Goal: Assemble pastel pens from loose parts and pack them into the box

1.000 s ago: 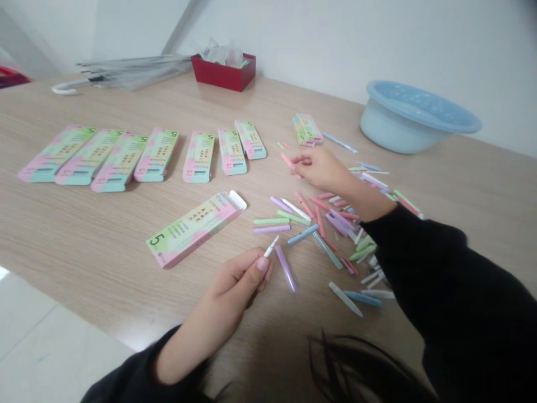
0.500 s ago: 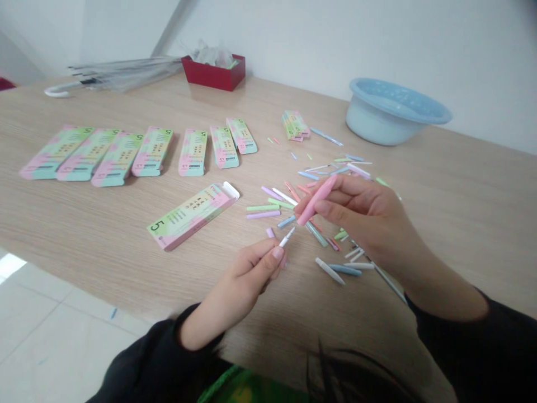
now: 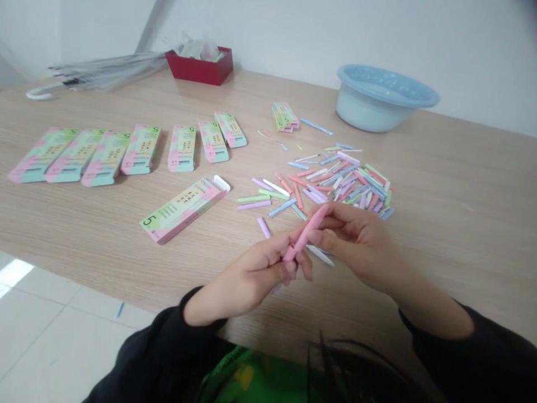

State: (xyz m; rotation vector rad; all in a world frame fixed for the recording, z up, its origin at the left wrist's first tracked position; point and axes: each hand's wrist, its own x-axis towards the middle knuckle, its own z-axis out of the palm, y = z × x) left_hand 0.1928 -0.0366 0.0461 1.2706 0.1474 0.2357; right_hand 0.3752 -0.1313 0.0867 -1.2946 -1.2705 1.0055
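Observation:
Both hands meet over the near part of the table around a pink pen (image 3: 311, 228), which slants up to the right. My right hand (image 3: 361, 238) pinches its upper part between thumb and fingers. My left hand (image 3: 258, 271) is closed at its lower end, where a short pink section shows between thumb and fingers. The white tip seen in that hand before is hidden now. Just beyond my hands lies a loose pile of pastel pen parts (image 3: 356, 182). A white pen part (image 3: 321, 256) lies under my right hand, partly covered.
An open pen box (image 3: 184, 210) lies left of my hands. Several similar boxes (image 3: 140, 148) form a row behind it, with a small stack (image 3: 285, 116) farther right. A blue basin (image 3: 377, 109), red tray (image 3: 199, 70) and clear umbrella (image 3: 109, 73) are at the back.
My hands have come together: the pink barrel has moved down and left to my left hand. The white tip has gone out of sight. The view has shifted slightly.

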